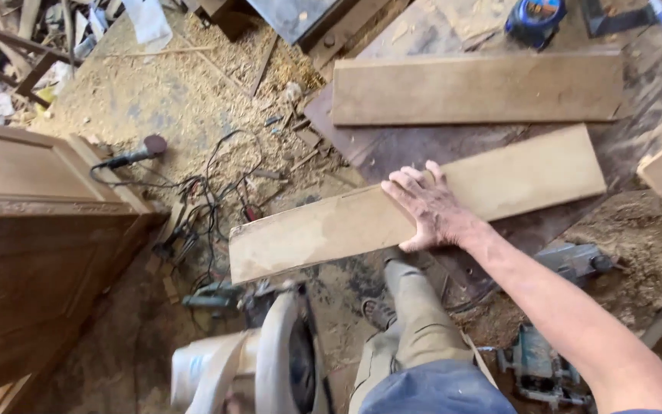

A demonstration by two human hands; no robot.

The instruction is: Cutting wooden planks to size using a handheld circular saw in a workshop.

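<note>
Head view is showing the person's right hand (432,208) lying flat, palm down, on a long pale board (331,230). The fingers (406,184) are spreading open across its top face and are not curling round any edge, so the hand is pressing on the board without clasping it. No left hand is showing.

Nearest the camera, a circular saw (281,360) with a pale guard is sitting low in the picture, just beside the person's trouser leg (415,322). To the right of the leg, a blue-grey power tool (538,368) is resting on the sawdust.

The board is a flat plank of light brown wood, dusty, with a shallow notch along its upper edge. It is lying slantwise, its left end hanging out over the floor past the near edge of the dark worktop (392,149) and its right end resting on that worktop.

Farther off, a second board (476,88) is lying across the worktop, apart from the first. A blue tape measure (534,19) is sitting beyond it, near the far edge.

At the left, a brown wooden cabinet (32,230) is standing, with tangled cables (208,192) lying on the sawdust-covered floor beside it.
</note>
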